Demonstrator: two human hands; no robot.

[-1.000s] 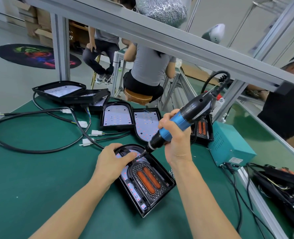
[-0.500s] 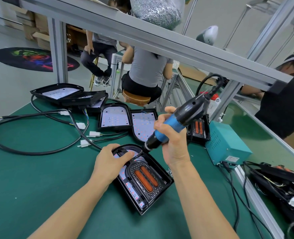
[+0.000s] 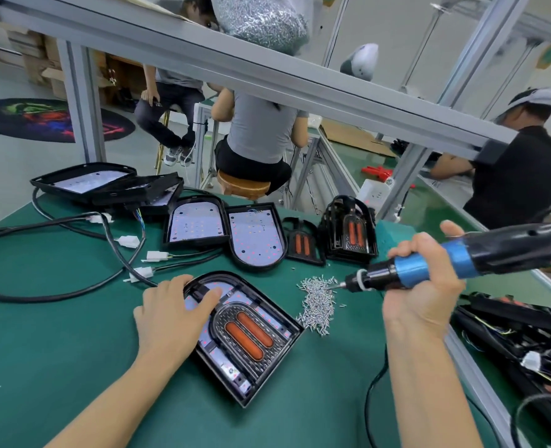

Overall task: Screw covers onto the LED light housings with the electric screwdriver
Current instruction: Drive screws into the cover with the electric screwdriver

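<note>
Head view shows the right hand [image 3: 424, 282] clenched around the electric screwdriver [image 3: 435, 265], its long axis lying nearly level with the bit at the screw pile [image 3: 317, 303], just right of the LED light housing [image 3: 245, 334]. Left hand [image 3: 170, 315] rests flat-fingered on the housing's rounded end over the cover [image 3: 246, 333]. Both lie on the green bench mat [image 3: 57, 334], with loose cables and more housings behind.

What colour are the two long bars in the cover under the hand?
Orange-red bars, in the head view.
</note>
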